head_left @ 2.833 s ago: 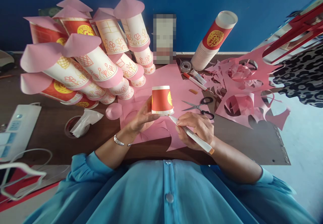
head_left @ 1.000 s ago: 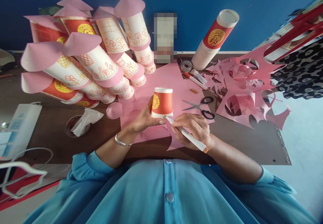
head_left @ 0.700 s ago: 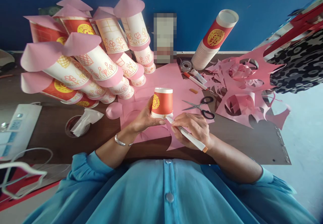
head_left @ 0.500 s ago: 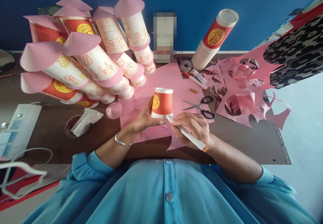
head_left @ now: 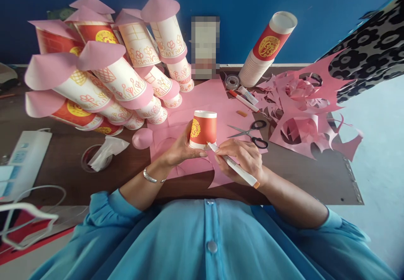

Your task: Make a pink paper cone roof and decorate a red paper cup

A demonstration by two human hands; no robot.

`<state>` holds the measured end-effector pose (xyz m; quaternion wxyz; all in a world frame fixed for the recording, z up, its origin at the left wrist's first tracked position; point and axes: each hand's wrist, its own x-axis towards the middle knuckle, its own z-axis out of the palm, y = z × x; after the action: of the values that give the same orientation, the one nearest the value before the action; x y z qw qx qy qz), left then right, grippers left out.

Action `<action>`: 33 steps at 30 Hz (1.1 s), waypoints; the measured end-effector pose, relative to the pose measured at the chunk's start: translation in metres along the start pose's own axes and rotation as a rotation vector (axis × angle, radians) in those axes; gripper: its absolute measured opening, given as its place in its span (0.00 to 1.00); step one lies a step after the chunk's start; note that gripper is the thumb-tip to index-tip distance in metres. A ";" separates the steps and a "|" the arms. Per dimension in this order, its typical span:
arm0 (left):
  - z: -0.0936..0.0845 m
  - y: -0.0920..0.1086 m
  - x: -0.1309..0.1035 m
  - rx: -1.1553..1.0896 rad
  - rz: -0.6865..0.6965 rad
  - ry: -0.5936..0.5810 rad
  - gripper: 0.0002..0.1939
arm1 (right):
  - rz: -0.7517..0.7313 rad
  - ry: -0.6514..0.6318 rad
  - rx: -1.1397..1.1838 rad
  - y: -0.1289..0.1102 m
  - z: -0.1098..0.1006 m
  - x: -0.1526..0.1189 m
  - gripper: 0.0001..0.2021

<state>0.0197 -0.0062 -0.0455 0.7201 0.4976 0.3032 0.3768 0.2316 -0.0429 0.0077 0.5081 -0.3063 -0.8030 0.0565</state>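
Note:
A red paper cup (head_left: 205,129) with a yellow printed emblem and white rims is held by my left hand (head_left: 181,148), thumb along its lower edge. In my right hand (head_left: 241,158) is a white marker (head_left: 238,171) with an orange end, gripped like a pen. Its tip meets the cup near the lower rim, and the mark there is too small to make out. Under both hands lies pink paper (head_left: 202,99). Beside my right hand rest open scissors (head_left: 249,132) with black handles. An orange marker cap (head_left: 242,113) lies beyond them.
Several cup towers with pink cone roofs (head_left: 101,54) crowd the left. A stack of paper cups (head_left: 257,67) stands back right, near a tape roll (head_left: 232,82) and another marker (head_left: 243,100). Cut pink scraps (head_left: 303,103) cover the right. A dish with tissue (head_left: 109,151) sits left.
The marker tip has shifted very slightly up the cup's lower edge. Both hands keep their holds and otherwise stay almost still.

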 end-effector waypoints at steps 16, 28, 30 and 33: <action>0.004 0.005 -0.002 -0.016 -0.033 0.033 0.45 | 0.013 0.030 -0.056 -0.001 -0.001 0.003 0.08; 0.003 0.004 -0.003 -0.029 -0.054 0.014 0.45 | 0.030 0.029 -0.070 -0.002 -0.002 0.003 0.07; 0.003 0.005 -0.003 -0.029 -0.053 0.020 0.45 | 0.027 0.029 -0.070 -0.002 -0.002 0.003 0.07; 0.003 0.005 -0.002 -0.021 -0.049 0.026 0.44 | 0.024 0.030 -0.062 -0.001 -0.002 0.003 0.07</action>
<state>0.0198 -0.0087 -0.0394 0.7302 0.4776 0.3208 0.3685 0.2318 -0.0427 0.0113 0.5097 -0.3322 -0.7929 0.0329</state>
